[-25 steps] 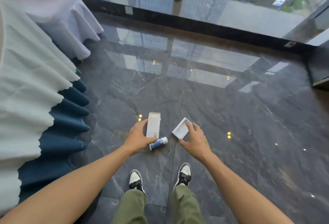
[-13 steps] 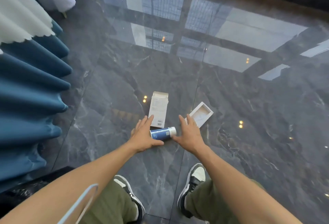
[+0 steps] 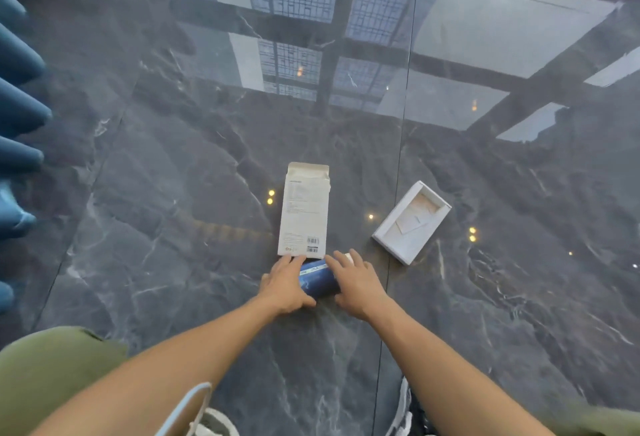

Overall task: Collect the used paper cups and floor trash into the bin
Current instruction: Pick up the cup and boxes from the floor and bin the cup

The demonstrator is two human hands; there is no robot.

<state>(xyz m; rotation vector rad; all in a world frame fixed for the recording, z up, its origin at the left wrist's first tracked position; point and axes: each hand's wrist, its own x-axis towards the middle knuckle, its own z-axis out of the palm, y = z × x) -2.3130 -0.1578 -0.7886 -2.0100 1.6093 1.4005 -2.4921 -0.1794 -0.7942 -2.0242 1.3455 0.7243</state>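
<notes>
A blue tube with a white cap (image 3: 318,278) lies on the dark marble floor in front of me. My left hand (image 3: 285,285) touches its left end with fairly straight fingers, whose tips reach the lower edge of a flat white carton (image 3: 304,210). From the right, my right hand (image 3: 358,283) rests against the tube, fingers stretched over the cap end. Neither hand plainly closes round it. A shallow open white box (image 3: 412,222) lies to the right, apart from both hands. No bin or paper cup is in view.
Blue pleated table skirting (image 3: 17,106) runs along the left edge. My knee in green trousers (image 3: 52,366) is at the bottom left, my shoes (image 3: 214,425) at the bottom. The glossy floor (image 3: 173,227) reflects windows and ceiling lights.
I have crouched lower, so the trash looks larger. Both hands have closed in on the blue tube from either side; the right hand left the open white box.
</notes>
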